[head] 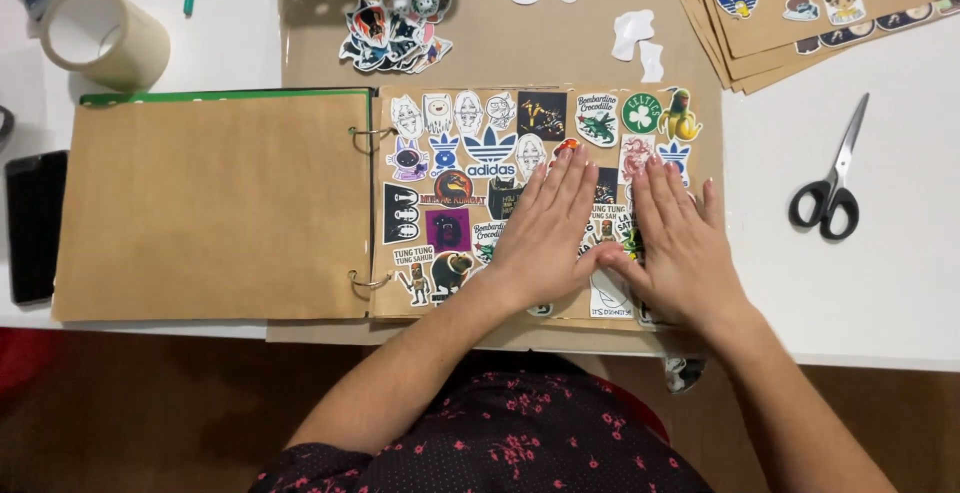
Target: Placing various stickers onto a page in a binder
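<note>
Stickers of many colours and shapes cover the brown kraft-paper page [470, 203] of an open ring-bound album, which lies flat on the white surface [850, 283] right in front of the person. Both hands rest palm-down on the right half of that page: the left hand [548, 225] and the right hand [680, 238] lie side by side, thumbs nearly touching, fingers straight and spread. Neither grip is closed on anything; the flat palms seem to press the stickers down so that they bond smoothly to the paper.

Left of the two metal rings [368, 208], the turned-over plain brown sheet [210, 208] lies flat, keeping the working page exposed. Just above the page sits a loose heap of unused stickers [393, 35], within easy reach, with white peeled backing scraps [640, 41] beside it. A fanned stack of brown sheets already carrying stickers [800, 3] occupies the upper right corner. Black-handled scissors [832, 178] lie well apart to the right, a roll of beige tape [100, 35] stands at upper left, and a black phone [35, 223] rests at the left edge.
</note>
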